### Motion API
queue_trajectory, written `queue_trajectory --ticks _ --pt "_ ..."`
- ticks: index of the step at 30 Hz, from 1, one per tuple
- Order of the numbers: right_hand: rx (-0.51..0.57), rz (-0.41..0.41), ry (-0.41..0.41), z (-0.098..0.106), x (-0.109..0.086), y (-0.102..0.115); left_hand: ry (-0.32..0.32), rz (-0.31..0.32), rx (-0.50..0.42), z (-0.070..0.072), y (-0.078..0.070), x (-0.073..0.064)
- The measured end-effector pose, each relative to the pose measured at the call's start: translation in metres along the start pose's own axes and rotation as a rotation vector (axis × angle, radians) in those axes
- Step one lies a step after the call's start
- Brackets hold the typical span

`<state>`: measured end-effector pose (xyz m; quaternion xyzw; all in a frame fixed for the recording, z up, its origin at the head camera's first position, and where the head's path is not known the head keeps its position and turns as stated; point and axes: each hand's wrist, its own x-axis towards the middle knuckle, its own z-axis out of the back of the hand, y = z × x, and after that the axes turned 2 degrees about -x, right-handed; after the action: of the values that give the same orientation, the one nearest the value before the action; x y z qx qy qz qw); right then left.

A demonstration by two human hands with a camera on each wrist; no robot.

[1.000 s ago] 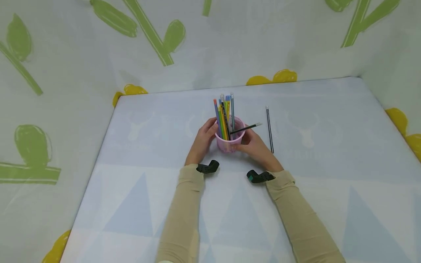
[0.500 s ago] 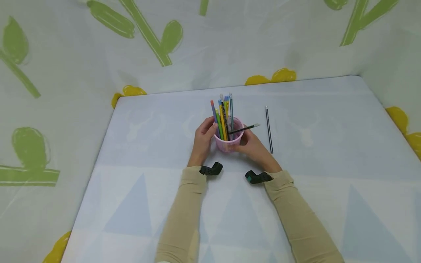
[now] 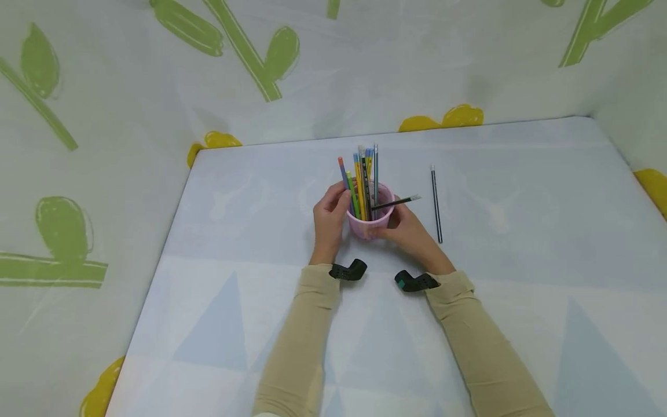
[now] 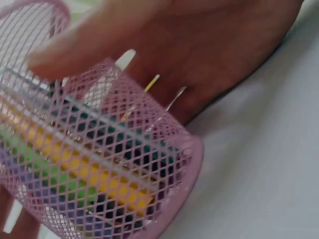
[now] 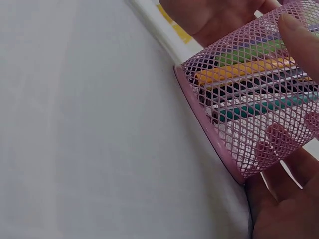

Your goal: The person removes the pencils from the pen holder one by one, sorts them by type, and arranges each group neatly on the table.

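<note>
A pink mesh pencil cup (image 3: pixel 358 229) stands on the table in the head view, with several pencils leaning in it. My left hand (image 3: pixel 329 217) holds its left side, thumb at the rim beside a purple pencil (image 3: pixel 341 168) and a green pencil (image 3: pixel 354 200). From the right, my right hand (image 3: pixel 414 238) grips the cup, its thumb across the front wall and its other fingers around the far side. One dark pencil (image 3: pixel 398 202) slants out low over the right rim. Through the mesh (image 5: pixel 249 94), the right wrist view shows the pencils' lower ends.
A black pencil (image 3: pixel 436 204) lies on the pale patterned table (image 3: pixel 250 202) to the right of the cup. Behind and beside the table hangs a light backdrop (image 3: pixel 365 69) with green leaf shapes. Each wrist carries a small black camera mount (image 3: pixel 348 270).
My left hand and wrist have turned slightly, and the purple and green pencils have fanned out toward the left. The cup stays between both hands, and the loose pencil has not moved.
</note>
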<state>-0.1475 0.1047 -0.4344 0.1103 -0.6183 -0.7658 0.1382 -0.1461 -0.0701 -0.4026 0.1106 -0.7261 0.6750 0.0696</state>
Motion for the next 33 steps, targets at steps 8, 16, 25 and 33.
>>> queue_trajectory --ticks 8,16,25,33 --pt "-0.007 -0.023 0.016 -0.004 -0.006 0.024 -0.032 -0.089 0.128 0.002 0.003 0.000" --pt "-0.017 -0.045 0.027 -0.009 0.000 -0.011 0.029 0.016 0.046 0.008 0.010 -0.009" --pt "-0.015 -0.007 0.015 -0.011 -0.002 -0.011 -0.120 -0.155 0.128 0.002 0.008 -0.012" --pt "-0.014 -0.070 0.030 -0.008 -0.006 0.016 0.021 -0.087 0.119 0.008 0.000 -0.004"
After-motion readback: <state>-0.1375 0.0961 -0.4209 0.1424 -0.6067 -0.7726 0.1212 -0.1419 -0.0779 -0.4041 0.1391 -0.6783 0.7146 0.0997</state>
